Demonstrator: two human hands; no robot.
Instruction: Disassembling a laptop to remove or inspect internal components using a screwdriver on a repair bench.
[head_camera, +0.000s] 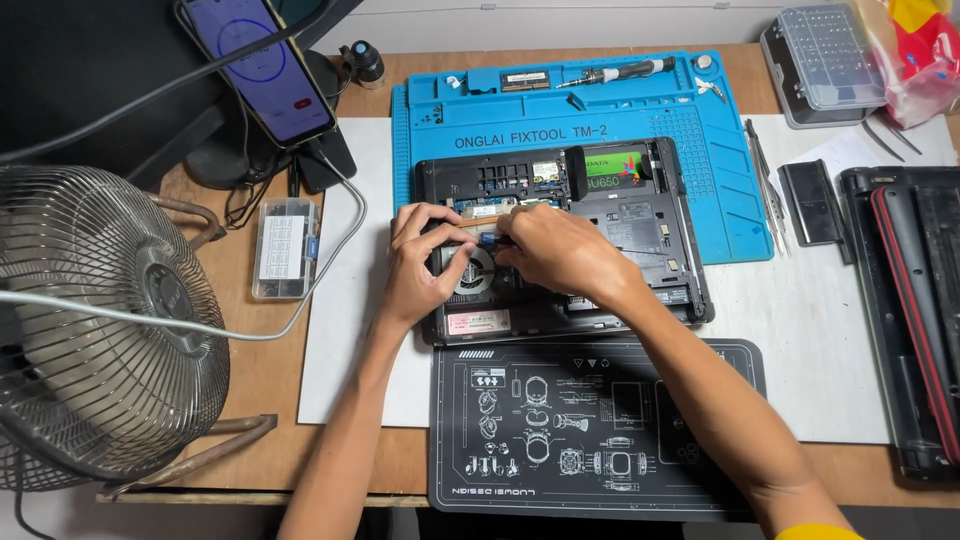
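From the head camera, you are looking straight down at an opened laptop (600, 250) lying bottom side up, its upper part on a blue work mat (560, 110) and its lower edge just above a black mat with white drawings (590, 430) on the desk (270, 370). Your left hand (425, 265) rests on the laptop's left side, fingers (440, 225) curled loosely beside the round cooling fan (472, 272), touching the casing. Your right hand (560, 255) reaches across from the right and its fingers are pinched around a small blue-handled screwdriver (490, 240), whose tip points down near the cooling fan (the tip itself is hidden by your fingers). Both hands nearly meet over that spot. A green drive (612, 165) sits in the laptop's upper bay. Left of the mats lie a clear parts box (284, 247) and a metal desk fan (95, 330); a phone (257, 65) stands propped above them. A black and red case (910, 310) lies at the right.
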